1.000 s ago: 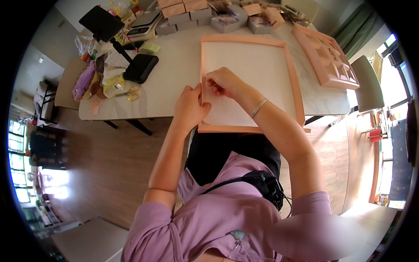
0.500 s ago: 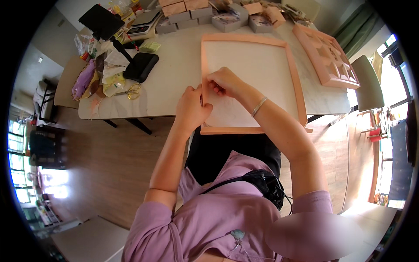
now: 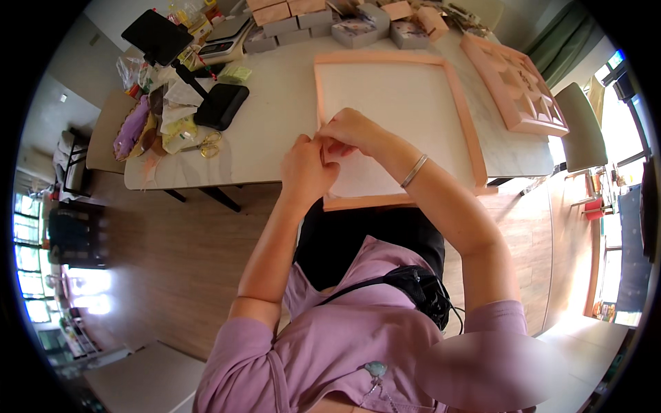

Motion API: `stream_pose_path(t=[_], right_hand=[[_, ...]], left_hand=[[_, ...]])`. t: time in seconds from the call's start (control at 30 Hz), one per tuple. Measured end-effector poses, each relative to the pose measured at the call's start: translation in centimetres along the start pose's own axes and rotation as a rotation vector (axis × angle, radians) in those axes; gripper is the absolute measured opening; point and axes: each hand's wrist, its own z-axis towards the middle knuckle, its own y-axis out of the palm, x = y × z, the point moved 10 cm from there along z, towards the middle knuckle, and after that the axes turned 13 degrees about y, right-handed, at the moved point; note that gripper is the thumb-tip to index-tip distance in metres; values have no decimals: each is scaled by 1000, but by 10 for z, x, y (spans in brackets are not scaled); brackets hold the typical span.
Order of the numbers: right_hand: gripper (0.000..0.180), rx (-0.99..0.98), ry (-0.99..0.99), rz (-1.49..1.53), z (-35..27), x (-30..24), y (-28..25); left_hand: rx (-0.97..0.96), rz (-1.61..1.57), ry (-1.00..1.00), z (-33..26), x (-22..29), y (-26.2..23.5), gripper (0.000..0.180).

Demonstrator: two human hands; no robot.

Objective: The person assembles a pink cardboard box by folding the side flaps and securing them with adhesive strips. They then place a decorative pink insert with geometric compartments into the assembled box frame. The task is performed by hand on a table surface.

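A large, shallow box lid with a white inside and peach-coloured rims lies at the near edge of the table. On its left rim my two hands meet. My left hand is closed round the rim from outside, its thumb pointing inward. From the inner side, my right hand pinches the same rim with curled fingers, a silver bangle on its wrist. The stretch of rim between the fingers is mostly hidden.
A peach divided box lies at the right of the marble-look table. A black phone stand, gold-handled scissors and a purple-edged basket are at the left. Several small grey boxes stand along the back.
My right hand has come slightly left and down, closer to my left hand. The lid's left rim looks bent slightly more at the hands, and the lid has shifted a little.
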Motion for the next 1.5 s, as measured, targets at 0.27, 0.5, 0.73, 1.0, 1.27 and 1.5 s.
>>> stream_pose_path(t=[0.27, 0.5, 0.73, 1.0, 1.27, 1.5], right_hand=[[12, 54, -51, -71, 15, 6, -10], [11, -16, -25, -89, 3, -2, -3], [12, 8, -14, 67, -5, 3, -3], [12, 54, -53, -153, 2, 1, -10], [23, -62, 56, -335, -11, -6, -5], [27, -119, 151, -192, -4, 4, -12]], left_hand=[[20, -4, 13, -1, 7, 2, 23], [20, -68, 59, 0, 6, 4, 30], [-29, -32, 21, -2, 6, 3, 29], [21, 41, 16, 0, 15, 7, 14], [-17, 54, 37, 2, 30, 6, 21], [-88, 83, 21, 3, 31, 16, 33]])
